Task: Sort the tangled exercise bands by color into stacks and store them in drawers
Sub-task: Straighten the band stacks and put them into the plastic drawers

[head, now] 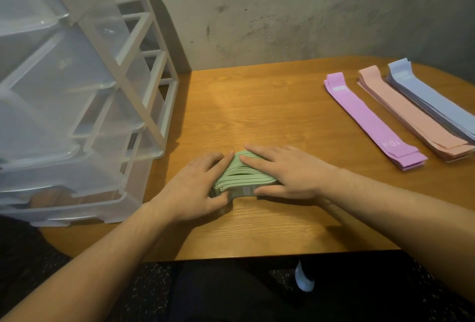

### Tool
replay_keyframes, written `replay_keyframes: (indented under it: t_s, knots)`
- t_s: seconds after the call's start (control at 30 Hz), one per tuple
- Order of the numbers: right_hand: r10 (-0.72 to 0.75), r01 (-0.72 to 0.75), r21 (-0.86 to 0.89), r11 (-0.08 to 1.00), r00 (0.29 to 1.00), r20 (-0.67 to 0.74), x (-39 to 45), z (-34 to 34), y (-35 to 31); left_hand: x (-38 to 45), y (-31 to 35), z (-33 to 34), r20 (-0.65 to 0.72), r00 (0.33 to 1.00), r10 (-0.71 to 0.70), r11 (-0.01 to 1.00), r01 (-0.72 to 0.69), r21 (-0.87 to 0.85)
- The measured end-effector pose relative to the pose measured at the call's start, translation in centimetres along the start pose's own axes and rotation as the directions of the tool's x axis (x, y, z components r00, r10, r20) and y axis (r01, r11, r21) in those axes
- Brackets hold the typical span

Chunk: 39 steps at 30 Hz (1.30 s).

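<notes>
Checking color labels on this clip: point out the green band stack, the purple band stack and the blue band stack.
green band stack [240, 176], head view, on the folded band edges between the hands.
purple band stack [365, 116], head view, mid-length of the top band.
blue band stack [431, 98], head view, top band's upper surface.

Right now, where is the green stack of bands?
In the head view, the green stack sits near the table's front edge, pressed between both hands, left hand and right hand, right of the drawer unit.

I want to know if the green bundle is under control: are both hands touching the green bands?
Touching. The head view shows the left hand pressed against the left side of the green bands, with the right hand lying on top.
</notes>
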State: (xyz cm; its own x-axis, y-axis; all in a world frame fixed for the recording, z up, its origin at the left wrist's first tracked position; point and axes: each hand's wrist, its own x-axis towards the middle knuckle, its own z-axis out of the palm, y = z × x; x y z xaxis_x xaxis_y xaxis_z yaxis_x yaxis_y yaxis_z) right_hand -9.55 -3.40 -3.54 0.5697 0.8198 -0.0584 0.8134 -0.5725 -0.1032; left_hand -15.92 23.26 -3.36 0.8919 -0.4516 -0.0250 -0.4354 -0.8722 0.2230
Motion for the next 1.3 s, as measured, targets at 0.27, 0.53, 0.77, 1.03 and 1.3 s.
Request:
replay_keyframes:
  t_s: [0.27, 0.53, 0.77, 1.03, 1.3]
  knots:
    - [0.184, -0.111, 0.553, 0.826, 0.98, -0.078, 0.2, 0.9, -0.2, -0.1, 0.7, 1.2, -0.004, 0.989, -0.146, 0.943, 0.138, -0.304]
    - [0.294, -0.215, 0.777, 0.592, 0.955, 0.041, -0.9, 2.1, 0.1, 0.1, 1.5, 1.2, -0.071, 0.959, -0.275, 0.859, 0.211, -0.467]
    - [0.359, -0.187, 0.831, 0.523, 0.933, -0.015, -2.7, 1.4, -1.7, -1.7, 2.6, -0.3, -0.108, 0.972, -0.211, 0.893, 0.147, -0.426]
    - [0.25, -0.043, 0.742, 0.669, 0.953, -0.17, -0.6, -3.1, -7.7, -9.9, 2.2, -5.5, -0.173, 0.966, -0.192, 0.927, 0.121, -0.356]
    - [0.045, 0.141, 0.63, 0.764, 0.962, -0.27, 5.0, -6.2, -16.9, -20.1, -1.7, -10.9, -0.226, 0.891, -0.393, 0.883, 0.297, -0.364]
